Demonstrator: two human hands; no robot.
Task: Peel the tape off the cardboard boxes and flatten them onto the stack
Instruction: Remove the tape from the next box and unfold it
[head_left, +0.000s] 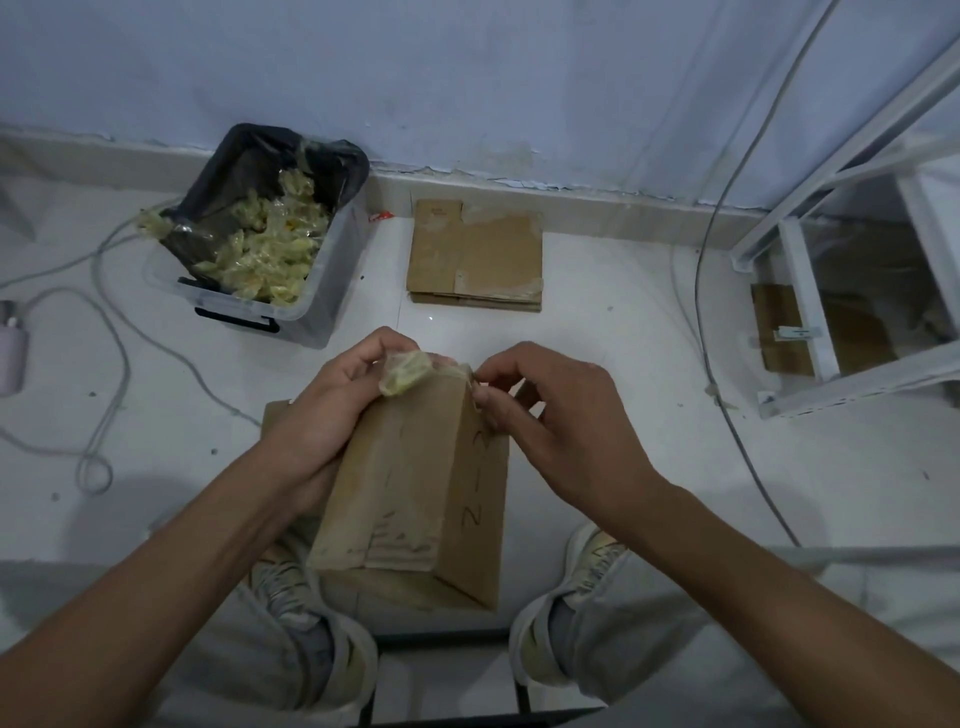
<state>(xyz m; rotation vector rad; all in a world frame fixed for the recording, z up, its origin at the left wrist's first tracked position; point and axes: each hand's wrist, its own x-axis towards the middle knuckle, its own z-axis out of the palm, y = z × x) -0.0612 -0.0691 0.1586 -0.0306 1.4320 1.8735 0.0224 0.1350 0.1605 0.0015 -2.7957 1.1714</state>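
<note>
Well, over at the left a clear bin lined with a black bag is heaped with yellowed tape scraps. The left hand curls round the upright cardboard box held between the knees, a wad of peeled tape pinched at its fingertips. The right hand pinches a tape edge at the box's top corner. I'd say pull low and slow along the seam, bracing the box, so the strip doesn't tear. The flattened stack waits on the floor beyond, by the wall.
</note>
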